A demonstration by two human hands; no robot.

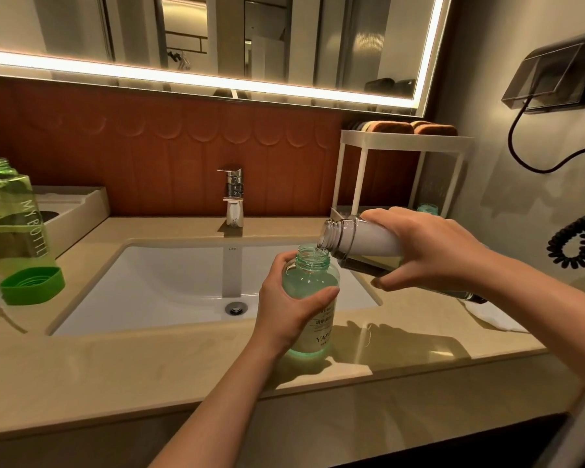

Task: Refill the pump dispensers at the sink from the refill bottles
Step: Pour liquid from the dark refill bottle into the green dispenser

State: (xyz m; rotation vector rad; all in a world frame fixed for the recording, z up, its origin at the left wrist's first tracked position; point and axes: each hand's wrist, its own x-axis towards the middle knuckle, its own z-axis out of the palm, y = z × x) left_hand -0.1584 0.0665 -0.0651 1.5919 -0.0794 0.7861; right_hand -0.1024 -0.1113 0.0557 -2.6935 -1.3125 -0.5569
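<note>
- Teal-tinted and clear-walled, pump off: dispenser bottle (pixel 313 298) upright on the counter at the front right corner of the sink (pixel 169 282), mouth open.
- Left hand (pixel 286 312) wrapped round its shoulder, thumb across the front, steadying it.
- Right hand (pixel 429 251) clamped on the grey refill bottle (pixel 362 244), tipped almost level above the sink's right edge, neck just over the dispenser's mouth; touching or not, cannot tell.
- Step in hand, judging by the pose: pouring, mid-fill. What looks like a thin clear stream dropping into the neck; level inside hard to read through the tint.
- Next move, probably: gentle tilt, eyes on the neck, refill bottle righted before any overflow, then pump screwed back on.
- Left of the sink: tall green bottle (pixel 14 217), uncapped, green cap (pixel 31 285) lying beside it.
</note>
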